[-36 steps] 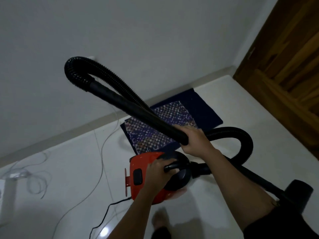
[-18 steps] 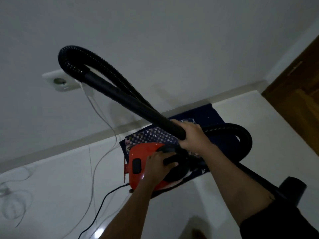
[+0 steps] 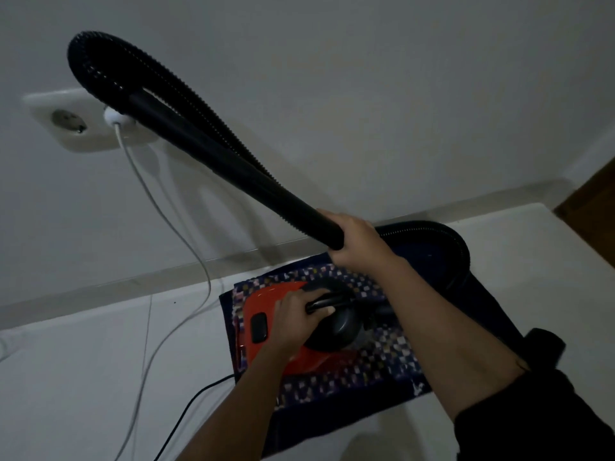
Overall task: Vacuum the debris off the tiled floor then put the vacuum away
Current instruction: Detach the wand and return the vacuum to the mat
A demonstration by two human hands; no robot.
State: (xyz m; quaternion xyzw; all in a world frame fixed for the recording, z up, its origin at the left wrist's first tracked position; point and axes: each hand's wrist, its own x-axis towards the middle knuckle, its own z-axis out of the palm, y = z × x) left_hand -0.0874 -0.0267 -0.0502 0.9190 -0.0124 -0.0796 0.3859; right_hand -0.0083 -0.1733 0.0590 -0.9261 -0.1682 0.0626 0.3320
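A small red and black vacuum [image 3: 266, 314] hangs above a patterned mat, carried by its black top handle in my left hand [image 3: 296, 314]. My right hand [image 3: 356, 241] grips the black rigid tube [image 3: 213, 144] near its lower end, holding it raised toward the upper left. The ribbed black hose [image 3: 173, 78] loops over at the tube's top, runs back down beside it, and curls behind my right arm [image 3: 459, 251]. The black floor nozzle [image 3: 545, 347] shows at the right edge beside my forearm.
A dark blue mat with a checked centre [image 3: 382, 361] lies on the white tiled floor [image 3: 83, 377] against the wall. A white double socket [image 3: 66, 121] on the wall holds a white plug and cable [image 3: 159, 207]. A black cord [image 3: 193, 410] trails left. A wooden door [image 3: 595, 207] stands right.
I have moved closer to the wall and the mat. The vacuum, still carried in both hands, now hangs over the mat, and the socket has come into view.
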